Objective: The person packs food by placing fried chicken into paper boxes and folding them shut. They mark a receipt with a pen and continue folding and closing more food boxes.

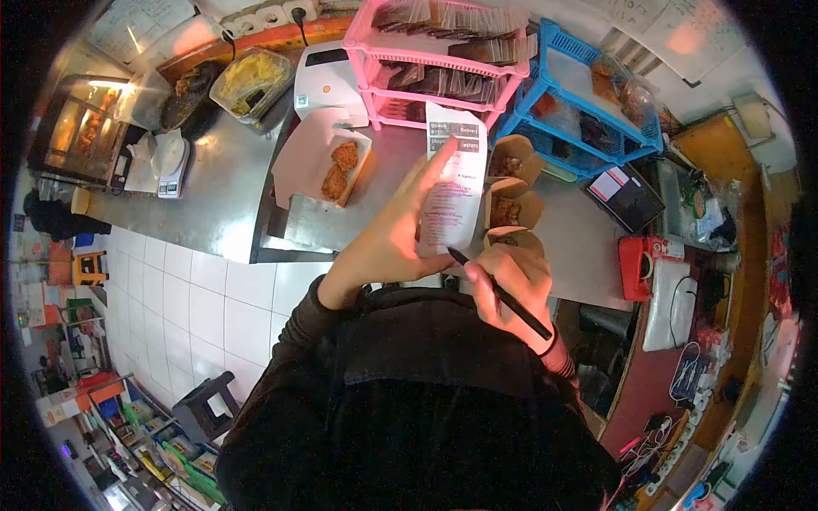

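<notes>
White thermal-type slip: a receipt [460, 196], printed dark at the top and pinkish below, raised on the near side of the pink rack [409, 60], its upper end overlapping the rack's lower front in my view.

Grip, left hand [388, 243]: holding the receipt at its left and lower edges, one finger laid up across its face near the top. Other fingers partly hidden; cannot tell how firmly they press.

Grip, right hand [515, 285]: closed around a black pen [527, 317], tip by the receipt's lower edge. Contact between tip and receipt: cannot tell.

Handling (my estimate): receipt almost weightless, limp, quick to crease or tear. Best taken by its edges, with a finger or palm behind as backing, since it would give under a pen point. Pen light and stiff, barrel probably smooth; best pinched low, close to the tip, to limit slipping.

Surroundings, from the pink rack: counter [221, 179] below and out to the left; box [298, 153] with its lid back, holding fried chicken [345, 157], near side and left; brown boxes [530, 209] near side and right; blue rack [596, 111] just right.
</notes>
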{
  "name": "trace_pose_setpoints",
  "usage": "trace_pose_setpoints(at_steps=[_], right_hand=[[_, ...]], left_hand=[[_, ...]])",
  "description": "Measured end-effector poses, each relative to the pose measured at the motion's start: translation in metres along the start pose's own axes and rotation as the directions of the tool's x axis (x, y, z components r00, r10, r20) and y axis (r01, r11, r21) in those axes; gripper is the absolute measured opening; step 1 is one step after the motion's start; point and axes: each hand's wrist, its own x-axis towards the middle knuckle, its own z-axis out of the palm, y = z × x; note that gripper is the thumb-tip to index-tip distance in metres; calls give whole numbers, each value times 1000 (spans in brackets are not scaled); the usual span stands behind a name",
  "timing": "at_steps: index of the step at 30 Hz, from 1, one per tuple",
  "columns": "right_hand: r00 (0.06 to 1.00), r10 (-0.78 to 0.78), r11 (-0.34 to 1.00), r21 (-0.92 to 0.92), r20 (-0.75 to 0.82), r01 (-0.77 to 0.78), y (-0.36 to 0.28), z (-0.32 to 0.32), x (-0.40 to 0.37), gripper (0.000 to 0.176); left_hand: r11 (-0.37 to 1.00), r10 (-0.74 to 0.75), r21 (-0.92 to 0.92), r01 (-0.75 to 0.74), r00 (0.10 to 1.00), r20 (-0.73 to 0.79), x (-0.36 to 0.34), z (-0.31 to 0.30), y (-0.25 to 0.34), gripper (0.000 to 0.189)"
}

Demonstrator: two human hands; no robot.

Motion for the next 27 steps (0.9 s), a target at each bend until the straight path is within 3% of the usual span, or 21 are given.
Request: trace_pose_setpoints(at_steps=[2,4,7,11,14,15,16,18,20,22,23,24,27], right_hand=[[998,-14,998,-61,-60,10,3,-1,-2,11],[978,-61,991,-133,-200,35,9,2,-5,12],[985,-3,999,-48,-171,-5,2,-5,-1,11],[987,81,996,36,-141,-77,6,-8,-5,9],[963,138,982,-96,-230,-163,15,-23,-15,10],[927,207,977,14,-312,-213,19,-27,-16,10],[873,316,939,-11,-372,-345,28,-35,-21,12],[700,493,801,-46,-517,-598,52,-65,-40,18],[534,583,531,-210,-612,-821,70,-122,-53,29],[604,416,355,-490,-680,-796,119,-178,-113,38],[499,512,193,-473,-699,-860,152,-211,-151,41],[376,597,29,-449,-709,-893,182,-240,-181,44],[287,731,-173,-574,-620,-800,222,-290,-219,31]], left_hand=[[1000,31,7,-31,1000,-2,1,-2,-1,110],[968,197,152,-199,980,26,7,-7,-2,110],[997,80,-18,-79,997,16,6,-4,-6,112],[984,117,134,-119,993,21,10,-4,-7,113],[993,62,97,-66,997,41,12,-2,-13,113],[997,19,78,-23,998,56,12,-1,-14,113],[999,5,37,-7,998,62,13,2,-18,113],[998,-25,-60,33,992,123,17,7,-22,115],[998,42,-57,-37,994,97,19,15,-30,116],[982,-9,-188,29,994,108,23,30,-22,114],[998,-6,-55,14,991,133,27,33,-22,111],[996,63,-69,-54,989,137,35,42,-24,95],[996,21,-89,-10,993,119,59,77,-38,72]])
